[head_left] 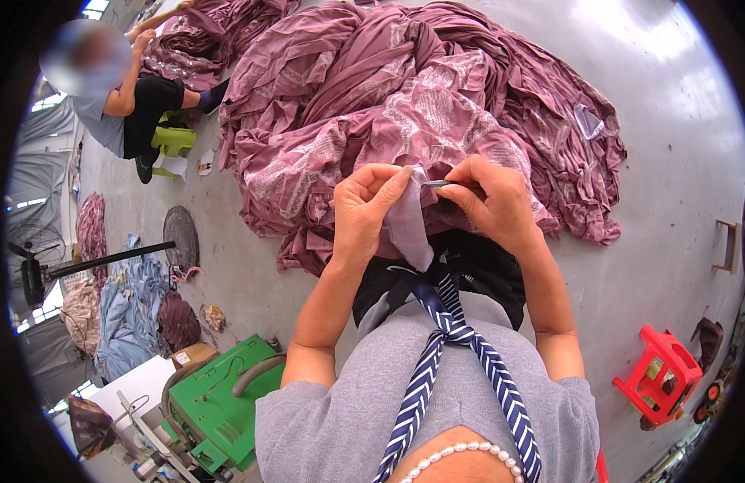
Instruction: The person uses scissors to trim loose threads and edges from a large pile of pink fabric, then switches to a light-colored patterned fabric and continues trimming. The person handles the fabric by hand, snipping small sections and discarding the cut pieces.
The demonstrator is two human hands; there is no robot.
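My left hand (363, 209) pinches the edge of a pale mauve piece of cloth (408, 229), which hangs down in front of my lap. Close beside it, my right hand (497, 201) is closed on a small, thin, dark metal tool (435, 183); its tip meets the cloth's edge at my left fingertips. Whether the tool is snips or a seam ripper I cannot tell. Just beyond both hands rises a large heap of mauve fabric (332, 80) with white patterned bands. Whether the held piece joins the heap is hidden.
At the far left a person (107, 113) sits on a green stool (173, 143), handling similar fabric. A green machine (224, 394) stands at the lower left, near light blue cloth (127, 322) and a black fan (39, 270). To the right is a red stool (660, 374).
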